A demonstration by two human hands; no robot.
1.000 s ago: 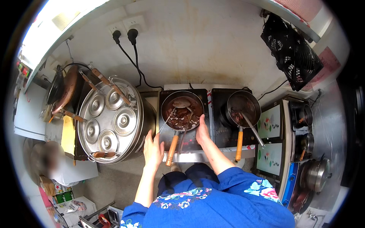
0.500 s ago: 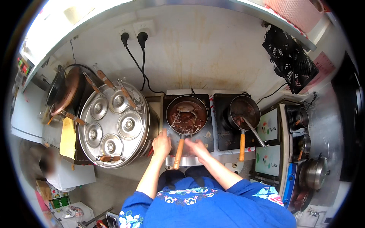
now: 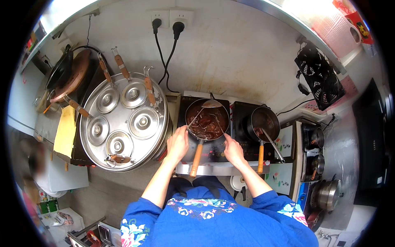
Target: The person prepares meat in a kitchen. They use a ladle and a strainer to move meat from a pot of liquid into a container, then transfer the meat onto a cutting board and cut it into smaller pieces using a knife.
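Observation:
A pan (image 3: 227,113) of dark brown, saucy food sits on the left black cooktop, its wooden handle (image 3: 196,159) pointing toward me. My left hand (image 3: 177,144) is closed on a thin metal handle at the pan's left rim. That handle runs up toward the broad, pale head of a metal spoon (image 3: 212,105) at the far side of the food. On the right rim, my right hand (image 3: 233,149) grips another thin metal utensil (image 3: 219,124), whose far end is hidden in the sauce. The pan's handle stands between my hands, held by neither.
To the right, a smaller pan (image 3: 254,117) with a metal utensil (image 3: 273,146) sits on a second cooktop (image 3: 243,144). A large round steamer (image 3: 124,119) with several small lids stands left. Black cords (image 3: 166,61) hang behind; fans (image 3: 320,76) hang at right.
Both hands have closed on utensils at the pan's rims. My right hand moved right, away from the pan's handle. The spoon head has shifted toward the far rim. The view has turned slightly.

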